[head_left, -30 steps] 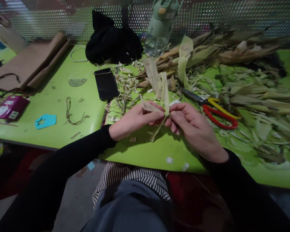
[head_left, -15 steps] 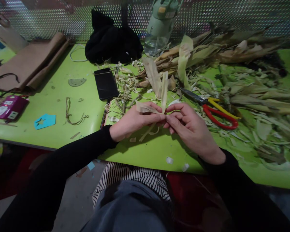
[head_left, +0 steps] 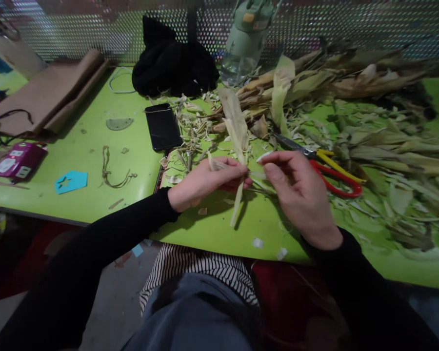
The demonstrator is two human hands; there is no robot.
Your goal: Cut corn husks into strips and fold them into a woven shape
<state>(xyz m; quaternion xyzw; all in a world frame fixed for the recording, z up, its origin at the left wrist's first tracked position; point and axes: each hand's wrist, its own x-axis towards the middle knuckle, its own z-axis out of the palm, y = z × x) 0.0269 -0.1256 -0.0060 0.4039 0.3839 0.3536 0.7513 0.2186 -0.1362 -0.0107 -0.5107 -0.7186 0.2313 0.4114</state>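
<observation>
My left hand (head_left: 210, 180) pinches pale corn husk strips (head_left: 237, 202) between thumb and fingers, above the near part of the green table. One strip hangs down toward me from the pinch, and others stick out to the right. Just right of them is my right hand (head_left: 302, 195), its thumb and forefinger apart; it appears to hold nothing. The ends of the right-hand strips pass close to or under its fingers, so contact is unclear. Beyond the pinch stands a wider husk piece (head_left: 234, 117). Red-and-yellow-handled scissors (head_left: 338, 183) lie beside my right hand.
Husk scraps (head_left: 197, 129) and a heap of dry husks (head_left: 373, 83) cover the table's back and right. A black phone (head_left: 163, 127), green bottle (head_left: 247, 44), black cloth (head_left: 173, 68), brown paper bag (head_left: 54, 97), purple pack (head_left: 18, 161) and blue paper cutout (head_left: 71, 182) lie around.
My right hand has come away to the right from the pinch, its fingers parting. One narrow strip that pointed up now hangs toward me. My left hand keeps its pinch.
</observation>
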